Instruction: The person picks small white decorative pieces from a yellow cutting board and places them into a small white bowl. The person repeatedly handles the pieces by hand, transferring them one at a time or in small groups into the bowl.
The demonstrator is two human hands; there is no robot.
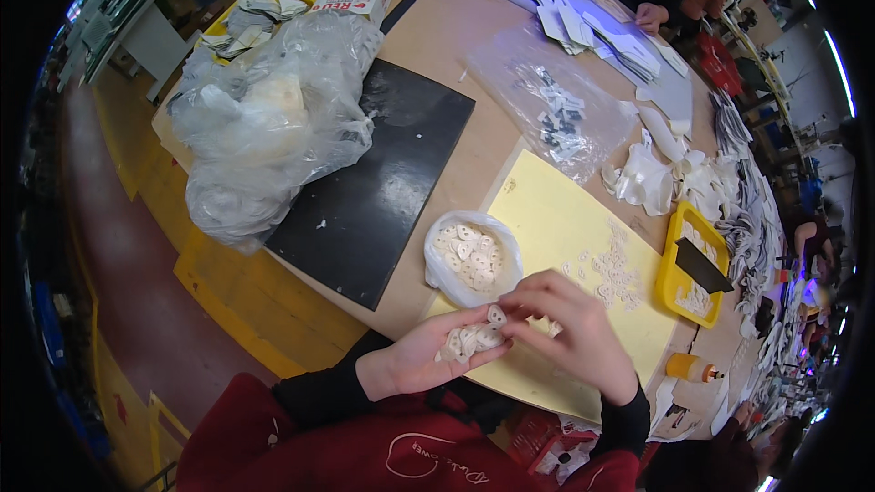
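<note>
My left hand [410, 360] lies palm up, cupped around a pile of small cream-white cut pieces [469, 341], each rounded with a hole. At its fingertips, my right hand [570, 328] pinches one small white piece [496, 314] at the edge of that pile. Just beyond both hands stands a round container lined with a white plastic bag [437, 264], full of the same kind of pieces. Under my right hand is a pale yellow sheet [529, 210], with many more pieces scattered [616, 269] over its right part.
A yellow tray [665, 287] with pieces and a dark strip stands right, near an orange-yellow bottle [690, 367]. Left are a black board [401, 155] and a big clear plastic bag [273, 118]. Across the table, another person's hands [651, 18] are among white stacks.
</note>
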